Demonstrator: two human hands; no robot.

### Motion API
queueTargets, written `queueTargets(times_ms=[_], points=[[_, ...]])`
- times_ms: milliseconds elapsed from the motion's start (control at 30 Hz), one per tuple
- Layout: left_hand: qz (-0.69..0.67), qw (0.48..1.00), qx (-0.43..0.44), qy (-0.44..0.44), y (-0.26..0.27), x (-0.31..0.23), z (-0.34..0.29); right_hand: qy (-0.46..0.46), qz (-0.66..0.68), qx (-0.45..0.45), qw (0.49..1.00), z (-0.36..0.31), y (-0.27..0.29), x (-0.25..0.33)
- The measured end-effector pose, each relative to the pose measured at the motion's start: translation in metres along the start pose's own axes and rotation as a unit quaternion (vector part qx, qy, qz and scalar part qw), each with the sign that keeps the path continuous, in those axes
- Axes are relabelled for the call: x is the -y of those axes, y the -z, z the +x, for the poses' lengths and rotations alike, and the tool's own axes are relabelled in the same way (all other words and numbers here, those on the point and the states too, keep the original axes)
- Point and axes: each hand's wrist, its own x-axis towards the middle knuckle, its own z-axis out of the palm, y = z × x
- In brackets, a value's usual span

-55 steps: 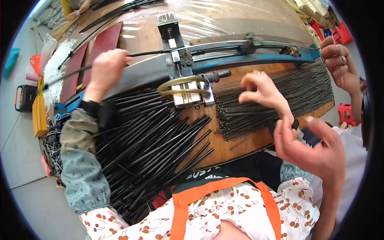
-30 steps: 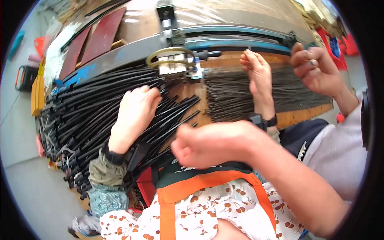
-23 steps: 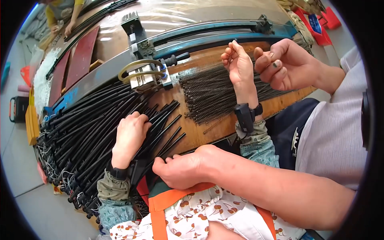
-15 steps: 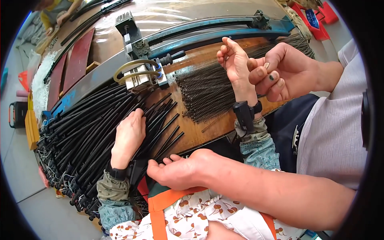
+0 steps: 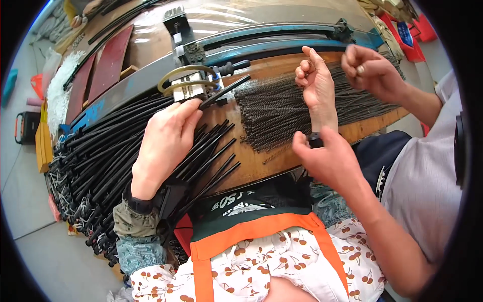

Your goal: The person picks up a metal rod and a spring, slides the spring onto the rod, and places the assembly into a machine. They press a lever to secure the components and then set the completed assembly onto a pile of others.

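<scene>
Fingers (image 5: pixel 188 113) of the left hand (image 5: pixel 163 143) are pinched around one black tube (image 5: pixel 224 91), holding its near end while the far end points up toward the metal fixture (image 5: pixel 193 83) clamped at the middle of the bench (image 5: pixel 256 166). That hand lies palm down over the heap of black tubes (image 5: pixel 108 151), which fans out across the left half of the bench and spills past its edge; a dark wristband and a patterned sleeve (image 5: pixel 133 236) cover the forearm below it. Further right, the right hand (image 5: pixel 314 83) is raised above the bed of thin dark springs (image 5: pixel 292 113), its fingers curled close together with the forefinger pointing upward (whether something slim sits between them cannot be told from this view). The springs lie in a dense row side by side on the wooden top, just right of the fixture, and a single one lies loose near the front edge. A second person sits at the right: one hand (image 5: pixel 370 70) of theirs hovers just beside the raised right hand over the springs, and their other hand (image 5: pixel 332 161) reaches across low, touching the wearer's right wrist. A blue metal rail (image 5: pixel 282 38) curves along the back of the bench behind the fixture.
</scene>
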Motion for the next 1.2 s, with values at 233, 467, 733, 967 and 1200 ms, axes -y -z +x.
queueTargets(times_ms=[233, 467, 733, 967, 1200], points=[[0.023, 0.998, 0.036, 0.041, -0.011, 0.002, -0.02, 0.041, 0.127, -0.035, 0.99, -0.043, 0.008, -0.01], [0.039, 0.999, 0.027, 0.026, -0.012, 0.002, -0.02, -0.048, 0.293, -0.052, 0.954, -0.061, 0.015, -0.012], [0.033, 0.998, 0.044, 0.039, -0.016, 0.006, -0.023, -0.111, 0.334, -0.031, 0.936, -0.057, 0.02, 0.005], [0.047, 0.998, 0.038, 0.029, -0.009, 0.004, -0.018, -0.119, 0.324, -0.016, 0.939, -0.056, 0.025, 0.008], [0.048, 0.997, 0.045, 0.038, -0.01, 0.005, -0.017, -0.12, 0.308, -0.014, 0.944, -0.059, 0.026, 0.011]])
